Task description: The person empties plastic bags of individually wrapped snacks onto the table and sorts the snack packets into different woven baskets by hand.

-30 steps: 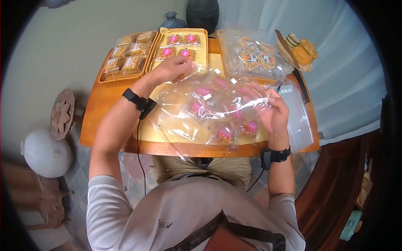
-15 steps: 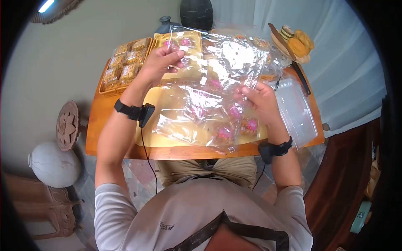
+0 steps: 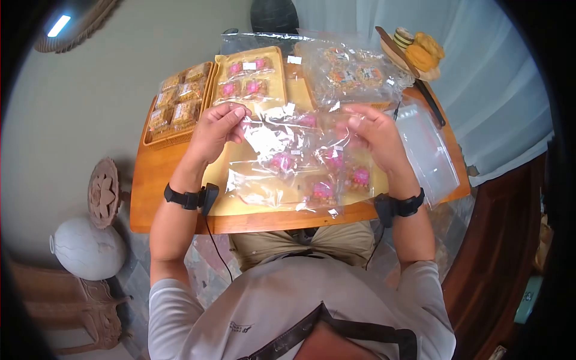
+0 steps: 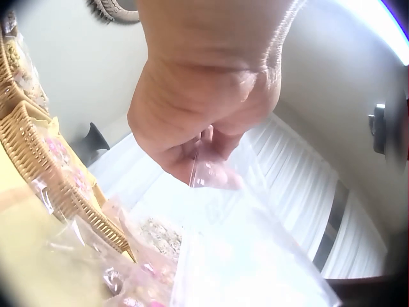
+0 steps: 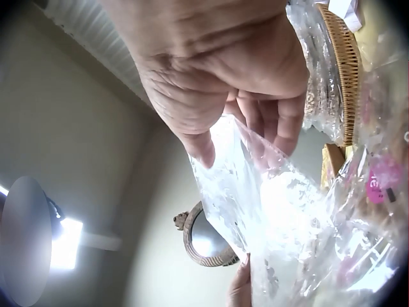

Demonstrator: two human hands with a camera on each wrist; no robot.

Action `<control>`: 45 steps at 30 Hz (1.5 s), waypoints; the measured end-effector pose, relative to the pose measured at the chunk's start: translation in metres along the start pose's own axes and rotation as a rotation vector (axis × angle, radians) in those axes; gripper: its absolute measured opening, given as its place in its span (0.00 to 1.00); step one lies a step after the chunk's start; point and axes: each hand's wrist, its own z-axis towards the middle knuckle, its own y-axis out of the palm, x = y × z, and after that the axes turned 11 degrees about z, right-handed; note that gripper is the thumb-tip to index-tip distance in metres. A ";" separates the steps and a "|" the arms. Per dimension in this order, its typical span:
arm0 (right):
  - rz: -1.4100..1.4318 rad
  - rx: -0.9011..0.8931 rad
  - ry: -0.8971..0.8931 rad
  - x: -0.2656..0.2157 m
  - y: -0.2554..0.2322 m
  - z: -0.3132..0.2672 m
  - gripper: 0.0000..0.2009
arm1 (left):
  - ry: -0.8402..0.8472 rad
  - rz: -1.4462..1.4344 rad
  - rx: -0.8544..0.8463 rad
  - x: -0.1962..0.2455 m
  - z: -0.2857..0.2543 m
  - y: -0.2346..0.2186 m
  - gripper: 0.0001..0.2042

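Note:
A large clear plastic bag (image 3: 270, 135) is stretched between the two hands above the table. My left hand (image 3: 215, 133) pinches one edge of it between thumb and fingers; the left wrist view shows the bag (image 4: 236, 249) hanging from those fingertips. On the other side, my right hand (image 3: 379, 139) holds the opposite edge. In the right wrist view, the thumb (image 5: 203, 150) lies on one side of the film and the fingers on the other. Below, seen partly through glare, several small clear packets with pink labels (image 3: 323, 191) lie on yellow paper (image 3: 219, 207).
Behind stand a wicker tray of pink-labelled packets (image 3: 281, 78), a basket of wrapped snacks (image 3: 180, 133) at left and a tray of bagged snacks (image 3: 348, 75) at right. Flat clear bags (image 3: 429, 159) lie at the table's right, beside a dark-handled utensil (image 3: 431, 103).
The left hand came back from the pink-label tray with an edge of the clear bag. The bag was lifted, spread between both hands, then lowered toward the person.

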 end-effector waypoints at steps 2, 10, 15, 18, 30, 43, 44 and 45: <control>-0.051 -0.048 0.128 0.002 -0.005 -0.003 0.13 | 0.006 -0.009 0.063 0.002 -0.003 0.002 0.12; -0.176 -0.183 0.032 -0.002 -0.011 -0.013 0.14 | 0.076 0.070 -0.022 0.000 -0.009 -0.002 0.11; -0.207 -0.162 0.040 0.006 -0.023 -0.013 0.16 | 0.082 0.039 -0.003 -0.001 -0.013 -0.005 0.10; -0.080 -0.159 0.043 0.004 -0.024 -0.013 0.15 | 0.090 0.021 -0.071 0.011 -0.023 -0.003 0.10; 0.483 -0.269 0.056 0.019 -0.037 -0.008 0.12 | 0.290 -0.078 -0.202 0.010 -0.028 -0.013 0.08; -0.223 -0.102 -0.092 0.021 -0.024 -0.032 0.07 | -0.090 0.114 -0.129 -0.018 -0.019 0.001 0.17; -0.227 -0.071 -0.097 0.016 -0.031 -0.038 0.07 | -0.105 0.040 -0.076 -0.020 -0.019 0.003 0.14; -0.268 -0.007 -0.175 0.010 -0.036 -0.044 0.06 | -0.103 0.041 -0.101 -0.019 -0.021 0.004 0.14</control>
